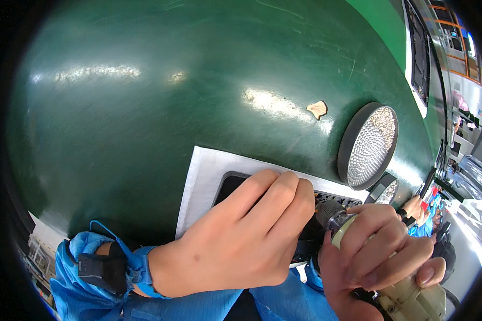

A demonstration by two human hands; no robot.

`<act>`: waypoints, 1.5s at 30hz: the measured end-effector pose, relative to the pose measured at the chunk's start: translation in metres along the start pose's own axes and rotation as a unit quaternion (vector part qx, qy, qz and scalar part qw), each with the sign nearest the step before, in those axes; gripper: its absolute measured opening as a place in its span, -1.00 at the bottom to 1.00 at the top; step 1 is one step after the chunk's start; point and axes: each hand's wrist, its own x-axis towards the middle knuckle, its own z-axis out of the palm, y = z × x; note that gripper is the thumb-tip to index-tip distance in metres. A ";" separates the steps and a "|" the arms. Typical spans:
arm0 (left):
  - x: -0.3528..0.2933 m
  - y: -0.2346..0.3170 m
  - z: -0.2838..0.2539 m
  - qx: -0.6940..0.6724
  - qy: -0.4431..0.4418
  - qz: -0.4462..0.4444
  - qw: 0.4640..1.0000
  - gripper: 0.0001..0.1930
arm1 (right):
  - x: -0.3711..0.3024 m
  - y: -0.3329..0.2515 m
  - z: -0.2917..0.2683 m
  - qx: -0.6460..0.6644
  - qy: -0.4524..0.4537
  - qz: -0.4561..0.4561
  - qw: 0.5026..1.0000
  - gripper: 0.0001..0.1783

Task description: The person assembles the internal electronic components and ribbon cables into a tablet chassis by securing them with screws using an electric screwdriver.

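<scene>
A black, flat electronic device (pixel 231 184) lies on a white sheet (pixel 198 176) at the table's near edge; brass-coloured marks show along its far side. My left hand (pixel 251 230) rests over it with fingers bent and drawn together; its fingertips are hidden, so what they pinch cannot be seen. Close beside it, my right hand (pixel 380 246) is wrapped round what looks like an electric screwdriver (pixel 334 216), with a dark knurled collar and pale yellowish body. The collar points toward the left fingers, and the tool's tip is out of sight.
Right of the sheet stands a round black dish (pixel 344 144) of small silver screws, with a second dish (pixel 377 192) behind my right hand. A torn tan scrap (pixel 317 109) lies on the green table (pixel 144 117). Another black device (pixel 419 53) and a co-worker's hand (pixel 412 208) are farther right.
</scene>
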 end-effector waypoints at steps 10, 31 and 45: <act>-0.010 -0.005 0.002 0.028 -0.006 0.092 0.995 -0.67 | -0.009 0.002 -0.004 0.010 -0.002 -0.029 1.000 -0.04; -0.052 0.022 -0.048 -0.047 -0.046 -0.283 0.957 -0.38 | -0.113 -0.102 -0.040 -0.561 0.108 0.481 0.665 -0.82; 0.045 -0.050 -0.112 0.220 0.384 -0.035 0.896 -0.52 | 0.079 0.024 -0.022 -0.480 0.167 0.176 0.843 -0.86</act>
